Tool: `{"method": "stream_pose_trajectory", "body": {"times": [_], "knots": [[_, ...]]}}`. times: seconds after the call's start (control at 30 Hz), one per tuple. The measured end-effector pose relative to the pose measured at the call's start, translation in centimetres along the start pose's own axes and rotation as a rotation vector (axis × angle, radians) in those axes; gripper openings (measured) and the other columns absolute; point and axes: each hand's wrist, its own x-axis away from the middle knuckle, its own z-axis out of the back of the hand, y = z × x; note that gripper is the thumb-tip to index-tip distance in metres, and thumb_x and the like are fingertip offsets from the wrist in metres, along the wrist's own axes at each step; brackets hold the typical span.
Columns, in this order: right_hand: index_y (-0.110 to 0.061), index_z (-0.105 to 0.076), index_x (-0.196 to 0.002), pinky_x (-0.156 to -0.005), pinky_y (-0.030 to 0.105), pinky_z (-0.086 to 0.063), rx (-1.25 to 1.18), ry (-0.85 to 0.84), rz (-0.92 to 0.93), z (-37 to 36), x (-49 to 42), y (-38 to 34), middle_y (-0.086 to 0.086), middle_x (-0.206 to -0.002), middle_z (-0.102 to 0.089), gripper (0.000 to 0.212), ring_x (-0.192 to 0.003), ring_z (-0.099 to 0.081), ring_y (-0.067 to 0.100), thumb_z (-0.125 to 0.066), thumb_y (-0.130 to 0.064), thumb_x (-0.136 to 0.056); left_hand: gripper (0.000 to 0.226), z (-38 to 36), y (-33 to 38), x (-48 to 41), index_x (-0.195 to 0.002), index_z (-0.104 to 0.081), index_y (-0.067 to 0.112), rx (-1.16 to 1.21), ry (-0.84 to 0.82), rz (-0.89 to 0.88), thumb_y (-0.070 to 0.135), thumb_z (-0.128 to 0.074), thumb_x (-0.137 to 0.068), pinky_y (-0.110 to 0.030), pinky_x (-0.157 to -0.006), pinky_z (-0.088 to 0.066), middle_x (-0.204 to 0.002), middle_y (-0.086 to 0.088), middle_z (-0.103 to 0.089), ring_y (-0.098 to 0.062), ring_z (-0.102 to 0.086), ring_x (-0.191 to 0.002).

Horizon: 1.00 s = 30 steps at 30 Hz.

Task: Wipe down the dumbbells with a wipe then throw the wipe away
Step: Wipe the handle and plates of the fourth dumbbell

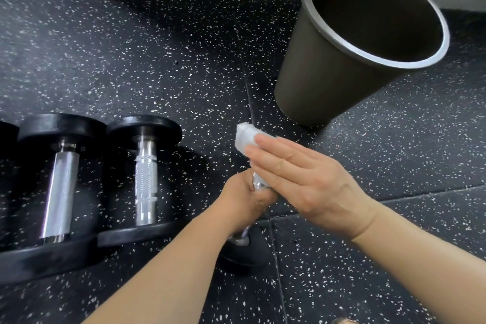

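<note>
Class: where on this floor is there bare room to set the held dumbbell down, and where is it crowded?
Bare floor lies between the two lying dumbbells and the bin, and below the bin at right. The dumbbells crowd the left edge.

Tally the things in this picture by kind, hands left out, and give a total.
Black dumbbells with steel handles: 3
White crumpled wipe: 1
Dark round bin with a silver rim: 1
Total: 5
Not counted: the black shape cut off at the left edge, too little of it shows to name.
</note>
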Motion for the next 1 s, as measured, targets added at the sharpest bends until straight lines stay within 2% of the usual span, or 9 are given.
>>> {"method": "stream_pose_trajectory", "body": {"times": [0.17,0.3,0.43,0.5,0.6,0.73,0.87,0.93,1.0], "knots": [[0.005,-0.062,-0.120,-0.100,0.041,-0.050,-0.012,0.087,-0.093,0.9,4.2,0.4,0.017,-0.136,-0.053,0.030,-0.131,-0.050,0.032,-0.060,0.006,-0.090,0.017,0.7,-0.9,-0.5,-0.073,-0.046,0.017,0.098,0.026,0.096,0.008,-0.059,-0.080,-0.027,-0.057,-0.035,-0.064,0.001,-0.046,-0.015,-0.040,-0.059],[0.003,-0.067,-0.116,-0.090,0.039,-0.056,-0.121,0.139,-0.254,1.6,5.0,0.4,0.017,-0.126,-0.063,0.026,-0.115,-0.064,0.026,-0.053,0.005,-0.094,0.016,0.8,-0.9,-0.2,-0.076,-0.049,0.017,0.073,0.064,0.106,0.012,-0.064,-0.082,-0.029,-0.063,-0.041,-0.072,-0.006,-0.054,-0.018,-0.047,-0.065],[-0.022,-0.061,-0.128,-0.090,0.028,-0.050,-0.399,0.233,-1.079,3.1,4.0,0.8,-0.017,-0.095,-0.068,0.039,-0.089,-0.064,0.005,-0.056,-0.006,-0.093,0.018,0.8,-1.0,0.2,-0.075,-0.048,0.015,0.088,0.068,0.091,0.009,-0.062,-0.082,-0.027,-0.057,-0.038,-0.068,-0.005,-0.051,-0.017,-0.044,-0.060],[-0.027,-0.065,-0.113,-0.091,0.026,-0.049,-0.507,0.276,-1.286,4.0,2.8,1.6,-0.019,-0.091,-0.068,0.031,-0.090,-0.065,0.005,-0.061,-0.007,-0.090,0.019,0.8,-1.0,0.4,-0.074,-0.046,0.015,0.083,0.070,0.086,0.009,-0.062,-0.083,-0.027,-0.057,-0.037,-0.067,-0.005,-0.049,-0.017,-0.042,-0.060],[-0.029,-0.074,-0.083,-0.076,0.023,-0.052,-0.644,0.252,-1.293,4.4,0.2,1.7,-0.012,-0.079,-0.073,0.022,-0.080,-0.067,0.006,-0.067,-0.008,-0.083,0.021,0.8,-1.0,0.5,-0.073,-0.046,0.016,0.053,0.065,0.080,0.011,-0.063,-0.084,-0.027,-0.058,-0.038,-0.067,-0.003,-0.049,-0.016,-0.043,-0.061],[-0.021,-0.077,-0.081,-0.046,0.019,-0.038,-0.917,0.010,-1.340,3.9,-1.8,0.5,-0.002,-0.055,-0.060,0.015,-0.044,-0.048,0.005,-0.065,-0.012,-0.085,0.027,0.8,-1.2,0.5,-0.068,-0.043,0.019,0.072,0.065,0.078,0.007,-0.063,-0.082,-0.027,-0.055,-0.034,-0.060,0.004,-0.045,-0.014,-0.039,-0.057],[-0.023,-0.076,-0.086,-0.052,0.010,-0.044,-0.983,-0.077,-1.339,5.6,-1.9,0.2,0.029,-0.079,-0.069,0.021,-0.063,-0.057,0.036,-0.058,-0.014,-0.092,0.029,1.0,-1.2,0.7,-0.067,-0.043,0.020,0.097,0.052,0.079,0.004,-0.062,-0.081,-0.024,-0.053,-0.032,-0.058,0.005,-0.044,-0.012,-0.037,-0.054],[-0.024,-0.076,-0.089,-0.054,0.006,-0.043,-0.964,-0.009,-1.296,5.7,-1.8,-0.5,0.021,-0.085,-0.073,0.024,-0.073,-0.066,0.030,-0.059,-0.008,-0.091,0.030,0.9,-1.1,0.8,-0.066,-0.043,0.020,0.093,0.050,0.068,0.003,-0.062,-0.082,-0.022,-0.049,-0.032,-0.057,0.007,-0.043,-0.011,-0.036,-0.053],[-0.026,-0.076,-0.085,-0.052,0.008,-0.040,-0.968,0.056,-1.207,5.4,-2.0,-1.4,-0.005,-0.078,-0.072,0.029,-0.058,-0.062,0.011,-0.062,-0.001,-0.088,0.027,0.9,-0.9,1.0,-0.068,-0.044,0.019,0.062,0.051,0.057,0.003,-0.061,-0.083,-0.018,-0.047,-0.034,-0.060,0.005,-0.044,-0.011,-0.038,-0.055]]}}
